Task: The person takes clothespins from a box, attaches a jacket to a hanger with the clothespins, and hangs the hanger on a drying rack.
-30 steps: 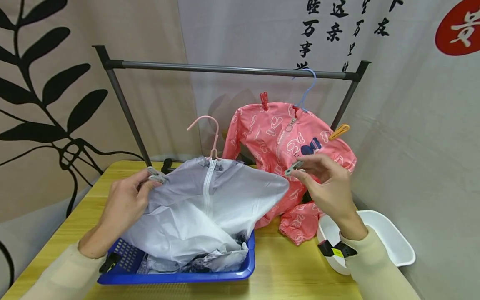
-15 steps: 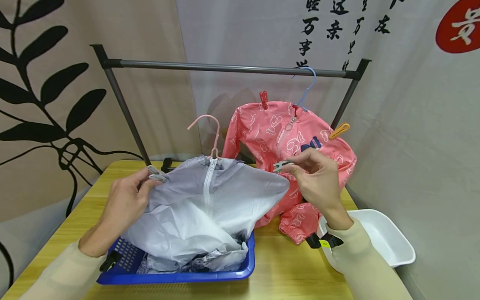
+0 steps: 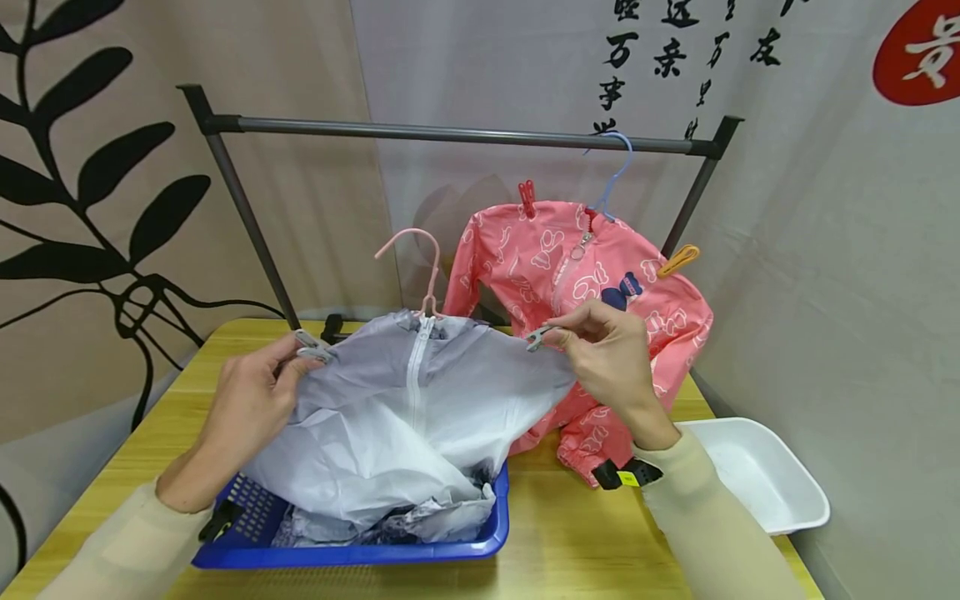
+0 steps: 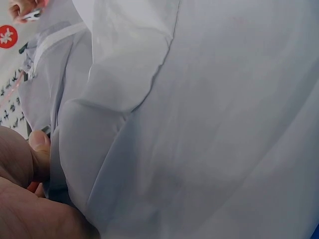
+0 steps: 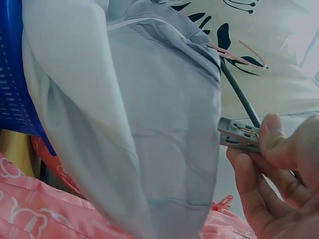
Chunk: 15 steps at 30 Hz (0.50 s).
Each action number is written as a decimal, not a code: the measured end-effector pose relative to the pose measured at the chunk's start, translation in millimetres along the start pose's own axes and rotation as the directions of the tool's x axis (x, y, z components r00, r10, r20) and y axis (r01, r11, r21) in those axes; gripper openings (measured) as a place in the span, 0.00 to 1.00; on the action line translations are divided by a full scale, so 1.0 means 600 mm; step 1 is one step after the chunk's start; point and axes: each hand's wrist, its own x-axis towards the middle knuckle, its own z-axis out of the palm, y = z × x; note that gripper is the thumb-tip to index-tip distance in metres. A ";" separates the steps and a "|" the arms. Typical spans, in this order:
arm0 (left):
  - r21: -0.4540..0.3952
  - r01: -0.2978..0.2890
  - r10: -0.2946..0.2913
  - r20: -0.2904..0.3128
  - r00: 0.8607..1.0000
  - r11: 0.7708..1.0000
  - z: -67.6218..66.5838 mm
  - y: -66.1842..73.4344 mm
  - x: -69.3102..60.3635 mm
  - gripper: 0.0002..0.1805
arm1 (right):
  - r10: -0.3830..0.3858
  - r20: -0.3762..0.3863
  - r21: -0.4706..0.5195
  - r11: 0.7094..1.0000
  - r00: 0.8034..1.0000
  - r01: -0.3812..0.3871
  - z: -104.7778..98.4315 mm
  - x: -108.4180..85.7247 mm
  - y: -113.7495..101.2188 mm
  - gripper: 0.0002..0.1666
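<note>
A pale grey zip jacket [image 3: 375, 417] hangs on a pink hanger [image 3: 428, 271], its lower part lying in a blue basket [image 3: 491, 533]. At the jacket's left shoulder my left hand [image 3: 251, 400] pinches a grey clothespin [image 3: 311, 346]. My right hand [image 3: 611, 362] pinches another grey clothespin [image 3: 538, 337] between thumb and fingers. In the right wrist view that clothespin [image 5: 239, 134] meets the jacket's shoulder edge; whether its jaws grip the cloth, I cannot tell. Most of the left hand's fingertips are hidden behind cloth in the left wrist view.
A pink patterned jacket [image 3: 555, 250] hangs by a blue hanger [image 3: 618, 171] from the dark metal rack [image 3: 450, 135]. Red [image 3: 527, 198] and yellow clothespins [image 3: 678, 262] sit on its shoulders. A white tray [image 3: 757, 467] stands right on the wooden table [image 3: 570, 542].
My right hand has moved left with its clothespin, from beside the pink jacket to the grey jacket's right shoulder. The left hand has stayed at the left shoulder.
</note>
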 end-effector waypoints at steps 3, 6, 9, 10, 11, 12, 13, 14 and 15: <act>0.001 -0.003 0.003 -0.006 1.000 1.000 0.000 -0.001 0.000 0.09 | -0.001 0.012 -0.017 1.000 1.000 0.001 0.006 0.002 0.003 0.08; 0.004 -0.008 0.008 -0.011 1.000 1.000 0.000 -0.001 0.000 0.09 | 0.003 0.022 -0.038 0.999 1.000 -0.002 0.012 0.004 0.008 0.08; 0.002 -0.012 0.012 -0.011 1.000 1.000 0.001 0.001 0.000 0.09 | 0.014 0.028 -0.051 0.999 1.000 -0.012 0.015 0.004 0.011 0.08; 0.001 -0.014 0.014 -0.012 1.000 1.000 0.001 0.001 0.000 0.09 | 0.017 0.030 -0.053 0.998 0.999 -0.016 0.016 0.004 0.012 0.08; -0.001 -0.015 0.015 -0.013 1.000 1.000 0.001 0.001 0.000 0.09 | 0.020 0.032 -0.059 0.998 0.999 -0.018 0.016 0.003 0.013 0.08; -0.005 -0.018 0.018 -0.015 1.000 1.000 0.001 0.001 0.000 0.09 | 0.022 0.035 -0.061 0.998 0.999 -0.020 0.016 0.003 0.013 0.08; -0.007 -0.019 0.019 -0.017 1.000 1.000 0.001 0.002 0.000 0.09 | 0.024 0.037 -0.062 0.998 0.999 -0.022 0.017 0.003 0.014 0.08; -0.009 -0.019 0.019 -0.020 1.000 1.000 0.000 0.002 0.000 0.09 | 0.025 0.039 -0.063 0.998 0.999 -0.022 0.017 0.003 0.014 0.08; -0.008 -0.021 0.021 -0.023 1.000 1.000 0.000 0.002 0.000 0.10 | 0.025 0.041 -0.067 0.998 0.999 -0.022 0.017 0.003 0.015 0.08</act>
